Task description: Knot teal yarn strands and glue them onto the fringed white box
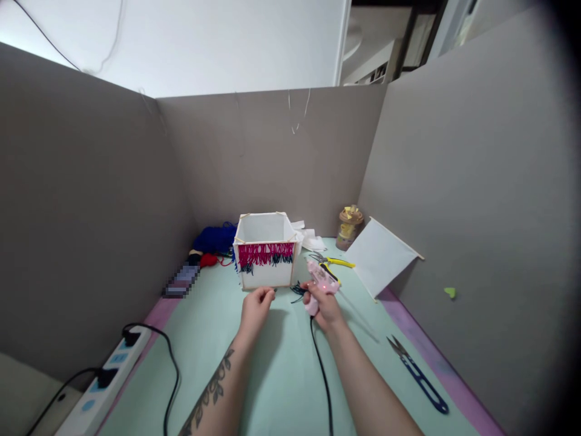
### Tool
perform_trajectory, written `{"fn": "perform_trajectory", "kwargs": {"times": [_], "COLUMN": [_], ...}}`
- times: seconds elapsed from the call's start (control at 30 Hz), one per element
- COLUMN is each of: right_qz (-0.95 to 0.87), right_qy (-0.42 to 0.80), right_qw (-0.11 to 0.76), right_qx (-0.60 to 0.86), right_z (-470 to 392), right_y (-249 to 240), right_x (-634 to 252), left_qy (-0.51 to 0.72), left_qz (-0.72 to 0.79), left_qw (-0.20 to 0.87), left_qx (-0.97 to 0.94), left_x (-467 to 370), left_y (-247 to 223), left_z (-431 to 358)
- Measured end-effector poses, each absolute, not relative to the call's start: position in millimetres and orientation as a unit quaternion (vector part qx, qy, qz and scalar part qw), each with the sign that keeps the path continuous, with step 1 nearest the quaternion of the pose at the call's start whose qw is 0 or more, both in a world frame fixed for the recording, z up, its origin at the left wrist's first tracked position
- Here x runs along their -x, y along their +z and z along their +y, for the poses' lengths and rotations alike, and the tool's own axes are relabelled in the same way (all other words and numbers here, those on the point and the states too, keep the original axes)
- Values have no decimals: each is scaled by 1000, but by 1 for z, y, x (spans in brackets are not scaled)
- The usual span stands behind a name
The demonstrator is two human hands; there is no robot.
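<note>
My right hand (324, 306) is wrapped round a pink hot glue gun (322, 277), its nozzle pointing away from me and its black cord hanging down. My left hand (258, 306) is closed in a pinch, with a tiny dark bit, possibly yarn, at its fingertips. Just beyond that hand stands an open white box (267, 278) with thin wooden edging. Rows of magenta fringe (265, 253) and dark green fringe (246, 269) hang on its front. A small bunch of dark yarn pieces (298, 289) lies beside my right hand.
Blue yarn (215, 238) and red yarn (209, 260) lie at the back left. Yellow-handled pliers (340, 262), a cup (348, 229) and a white panel (379, 260) are at right. Thread snips (420, 378) lie nearer. A power strip (109, 375) with cords sits at left; grey partitions (272, 157) surround the table.
</note>
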State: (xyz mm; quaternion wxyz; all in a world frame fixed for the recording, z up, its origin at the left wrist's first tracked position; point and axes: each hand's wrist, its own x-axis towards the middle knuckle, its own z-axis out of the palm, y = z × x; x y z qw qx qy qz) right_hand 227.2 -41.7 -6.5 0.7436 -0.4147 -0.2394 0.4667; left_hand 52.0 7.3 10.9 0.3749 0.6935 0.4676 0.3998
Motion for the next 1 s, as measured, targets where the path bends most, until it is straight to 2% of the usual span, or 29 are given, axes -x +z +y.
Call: {"fn": "perform_trajectory", "kwargs": {"times": [0.2, 0.33, 0.43, 0.53, 0.73, 1.0], "right_qz": [-177, -197, -202, -201, -210, -187], "right_qy": [447, 449, 448, 446, 456, 473], "right_qw": [779, 771, 769, 773, 767, 768], "right_qx": [403, 407, 410, 404, 401, 390], "right_z": [-37, -39, -39, -38, -37, -40], "right_y": [-10, -7, -7, -9, -13, -7], "right_x": [-238, -233, -233, -235, -237, -233], "left_qy": [322, 324, 335, 360, 431, 494], "left_qz": [521, 534, 533, 537, 552, 544], "left_qw": [285, 353, 416, 429, 408, 373], "left_qx": [-737, -697, -656, -631, -585, -566], "left_x": [-31, -38, -51, -60, -56, -59], "left_y": [41, 56, 48, 30, 4, 3], "left_z": [19, 40, 52, 57, 61, 70]}}
